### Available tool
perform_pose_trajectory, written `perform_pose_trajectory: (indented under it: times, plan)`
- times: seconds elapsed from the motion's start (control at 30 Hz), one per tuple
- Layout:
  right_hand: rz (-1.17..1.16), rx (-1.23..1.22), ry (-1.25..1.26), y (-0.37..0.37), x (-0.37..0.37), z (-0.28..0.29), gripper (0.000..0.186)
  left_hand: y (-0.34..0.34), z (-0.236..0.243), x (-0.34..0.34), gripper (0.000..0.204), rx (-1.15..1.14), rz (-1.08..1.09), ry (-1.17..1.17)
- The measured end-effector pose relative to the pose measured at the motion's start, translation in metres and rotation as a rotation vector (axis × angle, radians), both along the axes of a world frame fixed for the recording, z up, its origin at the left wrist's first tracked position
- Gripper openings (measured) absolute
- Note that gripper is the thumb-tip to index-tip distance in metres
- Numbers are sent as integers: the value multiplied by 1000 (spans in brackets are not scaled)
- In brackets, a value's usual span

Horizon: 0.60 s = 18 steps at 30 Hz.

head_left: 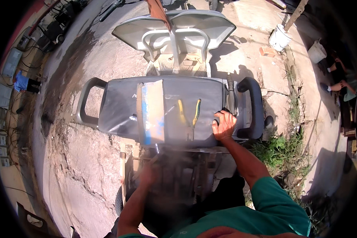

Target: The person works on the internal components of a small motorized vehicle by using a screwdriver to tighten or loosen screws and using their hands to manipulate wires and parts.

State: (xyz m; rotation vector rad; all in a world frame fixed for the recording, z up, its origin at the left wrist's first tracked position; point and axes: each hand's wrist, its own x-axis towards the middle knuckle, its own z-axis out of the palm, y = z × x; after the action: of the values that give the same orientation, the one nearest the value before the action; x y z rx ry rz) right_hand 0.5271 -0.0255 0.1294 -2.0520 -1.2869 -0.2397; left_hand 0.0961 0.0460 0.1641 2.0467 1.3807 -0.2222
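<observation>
A long grey padded seat (123, 91) of a small vehicle lies in front of me. My right hand (225, 125) rests on its right end with curled fingers; small dark bits show at the fingertips, but what they hold is unclear. Lower down, my left hand (147, 173) is smeared by motion beside the dusty, dark mechanical compartment (186, 170) below the seat. A thin silvery piece (157, 148) shows just above that hand. On the seat lie pliers with yellow-green handles (196, 111), a cardboard strip (151, 99) with blue patches and a small metal piece (133, 117).
Armrests (253, 107) (83, 101) flank the seat. Beyond it stand the vehicle's pale front panel (174, 31) and floor. A white bucket (279, 38) with a post and a brick (267, 51) are at the far right. People are at the left (23, 82) and right (347, 85).
</observation>
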Motion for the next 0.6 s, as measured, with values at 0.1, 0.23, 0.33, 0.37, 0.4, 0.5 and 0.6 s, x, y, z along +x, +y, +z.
perform_pose_trajectory:
  times: [0.1,0.23,0.33,0.37,0.4,0.5,0.6]
  plan:
    - [1,-13,12,0,0,1,36,5,1,-5,43,-99,-40,-54]
    - [3,-19,5,1,0,-2,37,1,-20,-12,47,-118,60,183]
    - [8,-13,7,0,0,-2,37,0,-13,-8,47,-85,57,36]
    - [8,-16,4,-1,2,-1,37,-2,-9,-7,47,-53,44,-66]
    - [7,-18,5,-1,2,1,37,-1,1,-1,46,-89,20,-66]
    - [5,-33,7,-3,4,1,37,3,17,19,43,-150,-17,-31]
    - [21,-40,27,-3,6,0,38,3,12,25,40,-99,39,124]
